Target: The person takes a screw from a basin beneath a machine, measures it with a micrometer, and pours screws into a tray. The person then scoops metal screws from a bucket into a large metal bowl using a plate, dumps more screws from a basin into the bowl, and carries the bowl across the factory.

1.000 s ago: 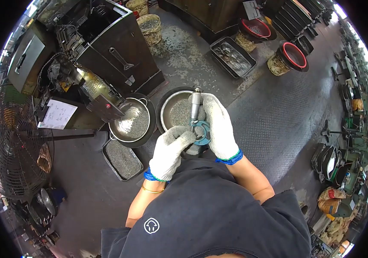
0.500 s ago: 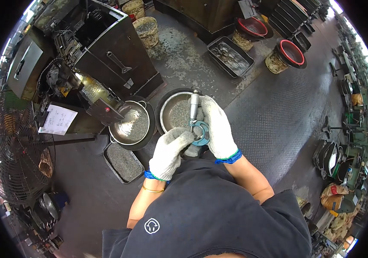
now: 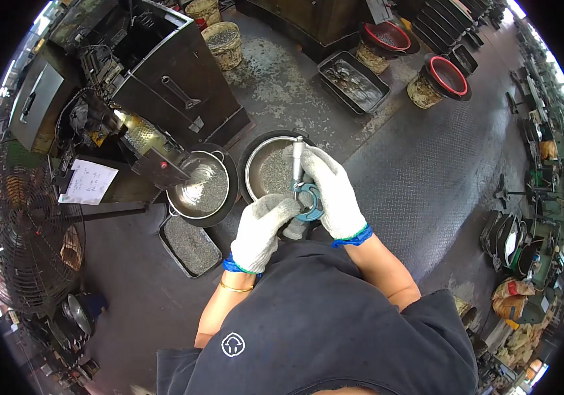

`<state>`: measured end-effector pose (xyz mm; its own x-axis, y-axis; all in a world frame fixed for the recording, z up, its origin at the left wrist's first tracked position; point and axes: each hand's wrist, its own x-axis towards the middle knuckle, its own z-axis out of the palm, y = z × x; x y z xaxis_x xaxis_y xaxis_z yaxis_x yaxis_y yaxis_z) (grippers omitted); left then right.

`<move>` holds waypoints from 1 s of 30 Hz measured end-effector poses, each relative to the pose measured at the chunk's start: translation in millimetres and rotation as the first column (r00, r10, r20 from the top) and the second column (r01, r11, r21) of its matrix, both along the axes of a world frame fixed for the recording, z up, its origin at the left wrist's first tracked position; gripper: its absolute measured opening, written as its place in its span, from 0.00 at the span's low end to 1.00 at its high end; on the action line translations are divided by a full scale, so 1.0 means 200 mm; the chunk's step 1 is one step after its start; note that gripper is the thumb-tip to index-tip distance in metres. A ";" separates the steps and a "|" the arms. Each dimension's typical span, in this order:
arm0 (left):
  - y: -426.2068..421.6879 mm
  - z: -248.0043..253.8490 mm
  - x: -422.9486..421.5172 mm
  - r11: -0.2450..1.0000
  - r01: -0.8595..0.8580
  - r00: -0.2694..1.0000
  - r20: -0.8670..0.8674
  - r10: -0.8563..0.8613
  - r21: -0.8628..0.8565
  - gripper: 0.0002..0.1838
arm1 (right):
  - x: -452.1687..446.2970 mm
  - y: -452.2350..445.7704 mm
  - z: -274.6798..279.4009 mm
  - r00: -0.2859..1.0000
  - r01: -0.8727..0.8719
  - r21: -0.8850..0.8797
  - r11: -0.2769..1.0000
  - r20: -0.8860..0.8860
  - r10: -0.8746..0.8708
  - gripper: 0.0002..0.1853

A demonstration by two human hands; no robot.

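Observation:
A micrometer (image 3: 310, 201) with a blue-green C-shaped frame and a silver barrel stands upright in front of my torso. My right hand (image 3: 332, 191), in a white knit glove, is closed around its barrel and frame. My left hand (image 3: 262, 228), gloved too, has thumb and fingertips pinched together at the frame's measuring gap; whatever it holds there is too small to make out. Just beyond both hands lies a round metal pan (image 3: 270, 172) of small grey pieces. A second pan (image 3: 211, 191) with two handles sits to its left.
A rectangular tray (image 3: 193, 245) of small pieces lies at the left, below a machine (image 3: 176, 82). A large fan (image 3: 25, 224) stands far left. Beyond are a black tray (image 3: 354, 82), buckets with red basins (image 3: 449, 76), and another bucket (image 3: 224, 46).
The fingers of my right hand have shifted slightly around the micrometer's barrel. My left hand keeps its pinch at the gap. The camera view has tilted a little.

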<state>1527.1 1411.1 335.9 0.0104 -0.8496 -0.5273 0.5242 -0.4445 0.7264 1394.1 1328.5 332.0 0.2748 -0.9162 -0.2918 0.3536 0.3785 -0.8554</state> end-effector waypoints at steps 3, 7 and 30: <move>0.00 0.01 0.00 1.000 0.001 1.000 0.025 -0.001 -0.003 0.14 | -0.02 -0.01 0.01 0.997 -0.067 0.022 0.998 0.044 0.066 0.11; 0.01 -0.03 -0.01 1.000 -0.002 0.999 0.047 0.003 -0.020 0.14 | -0.01 -0.01 0.03 0.997 -0.058 0.021 0.998 0.044 0.057 0.10; 0.10 -0.95 0.10 0.863 -0.325 0.932 0.288 0.222 0.387 0.42 | -0.52 -0.15 -0.37 0.977 0.202 0.323 0.925 0.000 -0.214 0.19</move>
<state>1546.3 1431.8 145.1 0.3717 -0.4916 -0.7875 0.5144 -0.5971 0.6155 1291.0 1299.5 257.7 0.1032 -0.8138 -0.5719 0.4813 0.5441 -0.6873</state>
